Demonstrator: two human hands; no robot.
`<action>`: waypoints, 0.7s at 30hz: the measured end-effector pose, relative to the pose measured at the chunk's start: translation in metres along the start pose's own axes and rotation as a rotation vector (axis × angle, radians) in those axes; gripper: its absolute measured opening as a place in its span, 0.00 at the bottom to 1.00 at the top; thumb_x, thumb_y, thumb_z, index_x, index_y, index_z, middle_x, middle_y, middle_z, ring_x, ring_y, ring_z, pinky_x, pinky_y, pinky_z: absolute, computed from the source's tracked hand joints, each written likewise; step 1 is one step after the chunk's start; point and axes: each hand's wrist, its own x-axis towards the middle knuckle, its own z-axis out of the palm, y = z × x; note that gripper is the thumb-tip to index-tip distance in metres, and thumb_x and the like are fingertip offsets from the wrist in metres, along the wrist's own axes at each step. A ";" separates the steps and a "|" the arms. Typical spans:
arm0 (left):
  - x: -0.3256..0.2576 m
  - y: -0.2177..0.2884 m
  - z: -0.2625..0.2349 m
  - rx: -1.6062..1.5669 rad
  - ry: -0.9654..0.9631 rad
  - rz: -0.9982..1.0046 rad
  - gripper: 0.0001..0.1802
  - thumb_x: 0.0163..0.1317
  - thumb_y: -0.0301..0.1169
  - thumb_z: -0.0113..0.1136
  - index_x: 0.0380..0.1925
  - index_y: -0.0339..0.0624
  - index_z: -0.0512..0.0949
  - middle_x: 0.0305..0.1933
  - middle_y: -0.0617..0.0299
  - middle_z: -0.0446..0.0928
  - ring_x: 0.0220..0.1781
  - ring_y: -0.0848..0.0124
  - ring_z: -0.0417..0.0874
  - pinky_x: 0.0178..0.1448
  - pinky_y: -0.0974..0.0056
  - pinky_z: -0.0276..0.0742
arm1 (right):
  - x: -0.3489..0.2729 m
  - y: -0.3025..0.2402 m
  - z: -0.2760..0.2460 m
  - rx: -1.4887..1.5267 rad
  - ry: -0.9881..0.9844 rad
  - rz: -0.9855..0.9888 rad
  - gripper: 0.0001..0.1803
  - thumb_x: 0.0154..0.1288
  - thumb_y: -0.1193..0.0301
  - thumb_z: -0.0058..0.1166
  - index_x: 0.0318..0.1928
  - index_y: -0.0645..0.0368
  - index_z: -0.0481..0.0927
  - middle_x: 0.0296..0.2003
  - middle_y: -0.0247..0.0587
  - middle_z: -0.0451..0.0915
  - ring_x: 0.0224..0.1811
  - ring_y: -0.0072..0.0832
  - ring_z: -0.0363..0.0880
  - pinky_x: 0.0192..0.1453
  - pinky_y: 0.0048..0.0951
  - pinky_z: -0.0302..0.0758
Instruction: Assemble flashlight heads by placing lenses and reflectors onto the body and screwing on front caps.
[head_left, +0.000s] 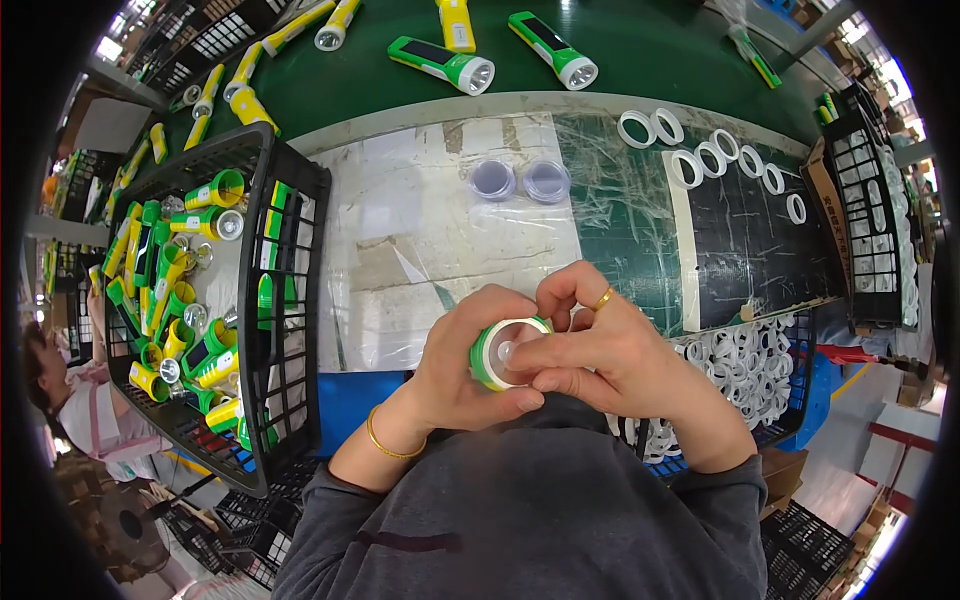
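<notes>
My left hand [455, 350] is wrapped round the head of a green and yellow flashlight [480, 362], its open end facing up. A pale rim and a whitish inside show in that end. My right hand [610, 355], with a gold ring on one finger, is closed over the flashlight's mouth. Its index finger reaches into the opening and the thumb lies by the rim; whatever those fingers pinch is hidden. Beyond the hands, two short stacks of clear round lenses [493, 181] stand on the worktop. Several loose white rings [686, 169] lie farther right.
A black crate [262, 330] of flashlight bodies stands at the left. White rings [740, 370] fill a bin below the table's right edge. Finished-looking flashlights [440, 65] lie on the green belt [640, 50] at the back. Another crate [868, 220] stands at the right.
</notes>
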 end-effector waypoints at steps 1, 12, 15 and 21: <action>0.001 0.000 -0.001 -0.009 -0.009 0.020 0.34 0.47 0.39 0.72 0.51 0.36 0.68 0.40 0.53 0.76 0.38 0.61 0.79 0.41 0.63 0.74 | 0.001 0.001 0.000 0.006 -0.019 -0.009 0.13 0.56 0.61 0.63 0.40 0.51 0.84 0.40 0.38 0.66 0.37 0.26 0.66 0.31 0.23 0.67; -0.002 0.001 -0.009 -0.071 0.154 -0.084 0.24 0.57 0.39 0.55 0.49 0.38 0.63 0.36 0.46 0.75 0.30 0.69 0.76 0.34 0.67 0.73 | 0.057 0.112 -0.030 -0.371 0.457 0.438 0.21 0.53 0.62 0.65 0.47 0.57 0.81 0.28 0.37 0.77 0.29 0.24 0.75 0.34 0.27 0.73; -0.002 0.001 -0.009 -0.093 0.186 -0.095 0.24 0.57 0.38 0.55 0.50 0.38 0.62 0.37 0.46 0.75 0.31 0.69 0.76 0.35 0.68 0.73 | 0.068 0.128 -0.024 -0.731 0.367 0.461 0.21 0.49 0.63 0.67 0.43 0.58 0.82 0.29 0.40 0.78 0.30 0.28 0.76 0.35 0.29 0.74; -0.004 0.000 -0.014 -0.081 0.176 -0.065 0.26 0.56 0.35 0.58 0.51 0.36 0.62 0.40 0.48 0.75 0.35 0.70 0.76 0.39 0.68 0.74 | 0.057 0.144 -0.030 -0.455 0.529 0.435 0.15 0.49 0.68 0.67 0.37 0.60 0.82 0.28 0.36 0.80 0.23 0.24 0.75 0.30 0.25 0.72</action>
